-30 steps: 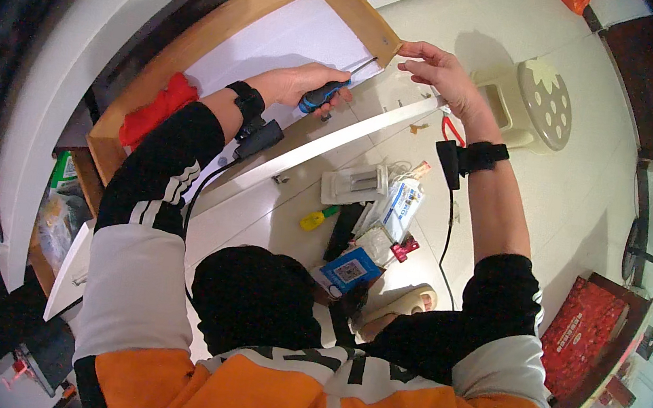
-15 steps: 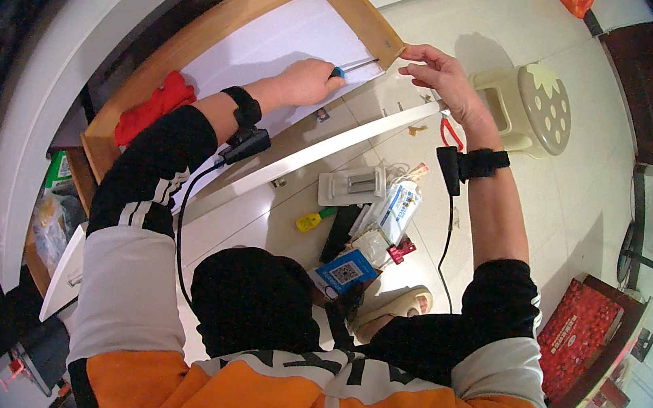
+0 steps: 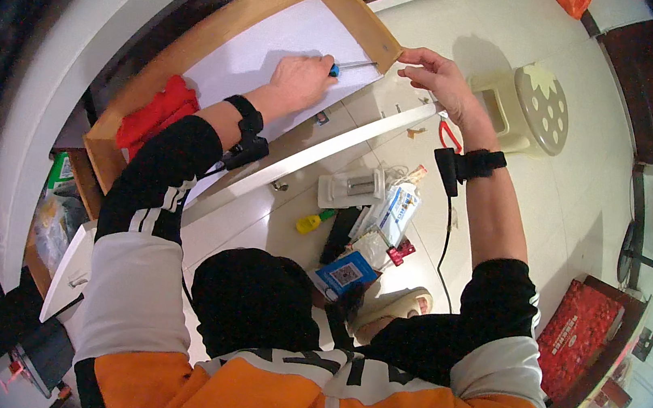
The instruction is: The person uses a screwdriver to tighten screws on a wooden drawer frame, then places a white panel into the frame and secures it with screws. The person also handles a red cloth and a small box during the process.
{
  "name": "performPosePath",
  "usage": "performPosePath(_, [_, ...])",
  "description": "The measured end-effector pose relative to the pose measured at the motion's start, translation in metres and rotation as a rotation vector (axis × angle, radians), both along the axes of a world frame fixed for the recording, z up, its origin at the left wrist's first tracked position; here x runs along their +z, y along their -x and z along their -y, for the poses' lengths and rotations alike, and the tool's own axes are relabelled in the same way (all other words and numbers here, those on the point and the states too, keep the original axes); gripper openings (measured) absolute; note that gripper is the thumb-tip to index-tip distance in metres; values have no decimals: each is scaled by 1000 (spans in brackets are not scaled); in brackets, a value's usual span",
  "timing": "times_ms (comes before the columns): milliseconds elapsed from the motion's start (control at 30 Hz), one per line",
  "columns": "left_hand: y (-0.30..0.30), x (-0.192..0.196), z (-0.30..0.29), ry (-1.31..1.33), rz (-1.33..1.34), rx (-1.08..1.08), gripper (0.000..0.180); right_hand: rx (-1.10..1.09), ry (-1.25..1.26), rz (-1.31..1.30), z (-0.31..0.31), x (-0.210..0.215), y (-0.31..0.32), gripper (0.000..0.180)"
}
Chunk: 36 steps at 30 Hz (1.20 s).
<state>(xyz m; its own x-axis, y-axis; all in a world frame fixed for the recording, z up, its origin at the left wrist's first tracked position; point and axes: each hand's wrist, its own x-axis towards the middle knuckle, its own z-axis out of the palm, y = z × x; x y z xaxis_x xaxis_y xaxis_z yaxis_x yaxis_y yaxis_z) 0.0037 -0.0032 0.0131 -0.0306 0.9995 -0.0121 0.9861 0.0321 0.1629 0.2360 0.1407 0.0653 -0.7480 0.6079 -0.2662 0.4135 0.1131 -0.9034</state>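
My left hand (image 3: 301, 80) grips a blue-handled screwdriver (image 3: 349, 66) whose metal shaft points at the right corner of a wooden drawer box (image 3: 200, 40) with a white bottom. My right hand (image 3: 438, 79) rests its fingers on that same corner of the drawer's wooden side. A long white front panel (image 3: 325, 150) lies along the near edge of the drawer, below both hands. A red cloth (image 3: 157, 111) sits in the drawer's left end.
On the floor below lie a clear plastic parts box (image 3: 351, 187), white packets (image 3: 396, 211), a yellow-green tool (image 3: 311, 221), a blue box (image 3: 344, 272) and red pliers (image 3: 451, 135). A cream stool (image 3: 539, 108) stands to the right, a red box (image 3: 586, 331) at lower right.
My left hand has moved up and right inside the drawer, bringing the screwdriver tip toward the corner my right hand holds. The right hand has hardly moved.
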Motion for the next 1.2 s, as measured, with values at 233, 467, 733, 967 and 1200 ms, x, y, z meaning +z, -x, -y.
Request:
performPosePath(233, [10, 0, -10, 315, 604, 183, 41, -6, 49, -41, 0, -1, -2, 38])
performPosePath(467, [8, 2, -8, 352, 653, 263, 41, -8, 40, -38, 1, -1, -1, 38])
performPosePath(733, [-9, 5, 4, -21, 87, 29, 30, -15, -4, 5, -1, -4, 0, 37])
performPosePath(967, [-5, 9, 5, -111, -52, -66, 27, -27, -22, 40, -2, -5, 3, 38])
performPosePath(1200, [10, 7, -12, 500, 970, 431, 42, -57, 0, -105, 0, -9, 0, 33])
